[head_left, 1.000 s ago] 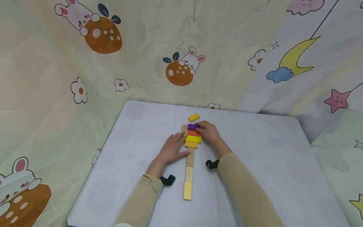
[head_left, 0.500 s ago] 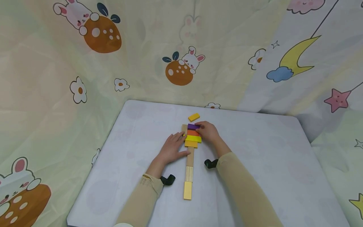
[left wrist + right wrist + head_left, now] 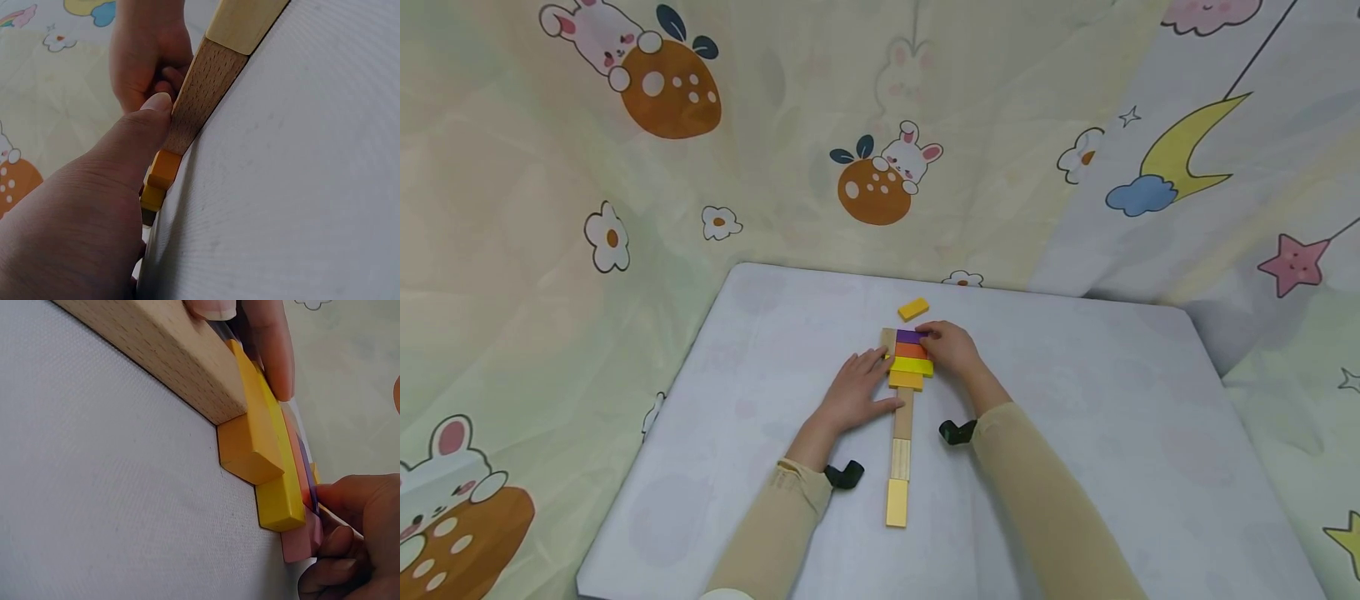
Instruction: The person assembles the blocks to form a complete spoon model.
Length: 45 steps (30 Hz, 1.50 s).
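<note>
Coloured blocks lie crosswise in a close stack: purple block (image 3: 907,337), orange-red block (image 3: 911,351), bright yellow block (image 3: 913,366) and orange block (image 3: 906,381). My right hand (image 3: 953,348) pinches the right end of the purple block. Its thumb and curled fingers show in the right wrist view. My left hand (image 3: 853,392) lies spread on the left side, fingertips at the yellow block's left end. Its thumb touches a brown wooden block (image 3: 203,87) just below the orange one. At the top left, a plain wooden block (image 3: 888,337) stands lengthwise beside the purple and orange-red blocks.
A loose yellow-orange block (image 3: 913,310) lies beyond the purple one. Below the brown block, a striped pale block (image 3: 900,460) and a light yellow block (image 3: 897,503) continue the line towards me. All lie on a white table (image 3: 1075,467) in front of a printed cloth (image 3: 775,167).
The purple block has shifted slightly towards me under my right fingers and now sits closer against the orange-red block. My left hand stays in place.
</note>
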### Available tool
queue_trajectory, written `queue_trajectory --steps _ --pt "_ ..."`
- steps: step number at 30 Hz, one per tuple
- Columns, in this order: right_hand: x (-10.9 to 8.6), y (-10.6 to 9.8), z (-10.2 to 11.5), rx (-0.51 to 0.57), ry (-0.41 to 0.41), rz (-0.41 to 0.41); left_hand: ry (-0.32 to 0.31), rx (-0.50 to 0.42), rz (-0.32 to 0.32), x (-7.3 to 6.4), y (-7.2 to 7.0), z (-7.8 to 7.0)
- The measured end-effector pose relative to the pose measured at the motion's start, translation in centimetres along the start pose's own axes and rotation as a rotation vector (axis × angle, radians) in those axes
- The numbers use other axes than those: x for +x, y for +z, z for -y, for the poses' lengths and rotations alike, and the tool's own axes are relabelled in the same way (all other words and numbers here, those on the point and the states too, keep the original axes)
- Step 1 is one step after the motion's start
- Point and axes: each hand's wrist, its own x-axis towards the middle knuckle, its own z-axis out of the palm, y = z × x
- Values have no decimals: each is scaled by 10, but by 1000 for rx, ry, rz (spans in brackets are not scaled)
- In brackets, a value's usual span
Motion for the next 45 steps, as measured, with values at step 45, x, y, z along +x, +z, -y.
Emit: queue_trajectory --steps 45 --pt "51 -54 0 1 -74 124 -3 0 12 1 0 1"
